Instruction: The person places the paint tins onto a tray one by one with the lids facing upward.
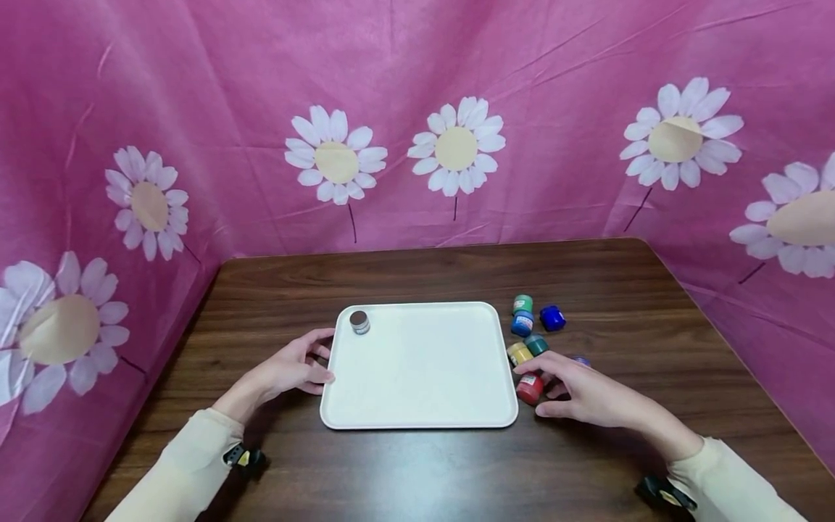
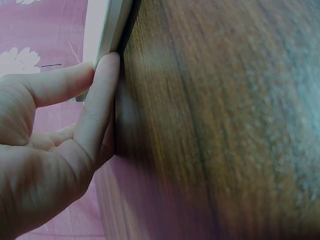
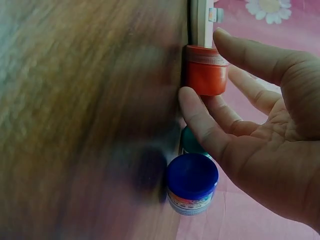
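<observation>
Pinching the tray (image 1: 417, 377) by its left rim with your left hand (image 1: 288, 368), you're holding your right hand (image 1: 590, 390) loosely spread around the red jar (image 1: 530, 390), contact unclear. It's sitting beside the tray's right edge, probably light, stiff, slick; sides are likely gripping best.

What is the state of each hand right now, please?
Left hand: holding the white tray by its edge.
Right hand: open around the red jar; touch cannot be told.

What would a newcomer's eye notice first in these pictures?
The bright pink flowered fabric behind the brown wooden table stands out first. Then comes the white rectangular tray, holding one small brown-topped jar near its far left corner. Small colourful jars cluster on its right.
</observation>
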`<control>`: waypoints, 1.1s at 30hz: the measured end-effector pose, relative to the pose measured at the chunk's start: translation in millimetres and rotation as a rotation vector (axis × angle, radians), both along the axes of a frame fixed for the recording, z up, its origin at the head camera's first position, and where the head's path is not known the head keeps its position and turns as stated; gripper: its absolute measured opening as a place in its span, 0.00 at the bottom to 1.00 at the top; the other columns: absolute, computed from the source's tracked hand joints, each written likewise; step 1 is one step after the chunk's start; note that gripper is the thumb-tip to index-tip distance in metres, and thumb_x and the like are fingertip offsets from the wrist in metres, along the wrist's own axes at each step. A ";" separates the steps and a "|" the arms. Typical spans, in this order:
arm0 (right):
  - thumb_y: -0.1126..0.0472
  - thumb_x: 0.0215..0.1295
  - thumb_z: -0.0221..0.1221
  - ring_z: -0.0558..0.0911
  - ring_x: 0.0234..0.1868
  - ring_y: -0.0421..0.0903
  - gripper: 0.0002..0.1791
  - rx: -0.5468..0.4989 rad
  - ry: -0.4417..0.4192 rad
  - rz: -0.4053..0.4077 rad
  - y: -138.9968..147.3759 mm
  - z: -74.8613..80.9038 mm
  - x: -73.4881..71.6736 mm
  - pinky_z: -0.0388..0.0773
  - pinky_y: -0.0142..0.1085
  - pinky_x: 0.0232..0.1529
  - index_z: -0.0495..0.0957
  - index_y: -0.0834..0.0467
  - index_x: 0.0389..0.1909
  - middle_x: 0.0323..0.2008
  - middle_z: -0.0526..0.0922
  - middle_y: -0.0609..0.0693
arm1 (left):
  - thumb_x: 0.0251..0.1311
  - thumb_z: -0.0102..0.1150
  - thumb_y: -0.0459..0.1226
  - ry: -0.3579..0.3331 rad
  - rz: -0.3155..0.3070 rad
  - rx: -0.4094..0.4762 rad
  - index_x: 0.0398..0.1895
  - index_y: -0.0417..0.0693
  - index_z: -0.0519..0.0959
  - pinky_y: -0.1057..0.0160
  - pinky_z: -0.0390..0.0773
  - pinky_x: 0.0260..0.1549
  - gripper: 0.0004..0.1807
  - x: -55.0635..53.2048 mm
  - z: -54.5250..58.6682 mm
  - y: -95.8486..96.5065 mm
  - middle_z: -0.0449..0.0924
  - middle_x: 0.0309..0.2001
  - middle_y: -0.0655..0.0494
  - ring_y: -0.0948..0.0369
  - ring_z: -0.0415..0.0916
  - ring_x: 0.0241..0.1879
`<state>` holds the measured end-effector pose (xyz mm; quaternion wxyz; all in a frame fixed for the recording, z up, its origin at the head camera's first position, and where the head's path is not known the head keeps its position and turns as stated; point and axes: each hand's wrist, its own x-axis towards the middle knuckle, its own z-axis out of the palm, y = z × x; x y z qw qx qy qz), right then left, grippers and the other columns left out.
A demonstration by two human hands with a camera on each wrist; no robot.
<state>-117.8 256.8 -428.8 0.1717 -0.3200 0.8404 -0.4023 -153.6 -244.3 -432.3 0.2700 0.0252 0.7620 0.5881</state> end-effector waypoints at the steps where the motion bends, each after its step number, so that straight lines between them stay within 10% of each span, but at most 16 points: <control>1: 0.62 0.61 0.72 0.80 0.48 0.43 0.31 0.003 -0.004 0.000 -0.5 0.2 -0.7 0.85 0.37 0.44 0.72 0.59 0.63 0.54 0.74 0.56 | 0.56 0.65 0.21 -0.001 -0.001 0.002 0.78 0.42 0.52 0.49 0.86 0.36 0.48 -0.1 0.1 -0.1 0.63 0.53 0.37 0.54 0.79 0.37; 33: 0.62 0.59 0.73 0.78 0.47 0.41 0.26 0.067 -0.010 0.022 -2.8 2.2 -3.8 0.84 0.33 0.39 0.77 0.55 0.58 0.54 0.76 0.54 | 0.56 0.67 0.22 -0.001 -0.008 -0.029 0.78 0.41 0.52 0.50 0.87 0.37 0.49 0.9 1.2 -0.3 0.63 0.53 0.37 0.54 0.78 0.37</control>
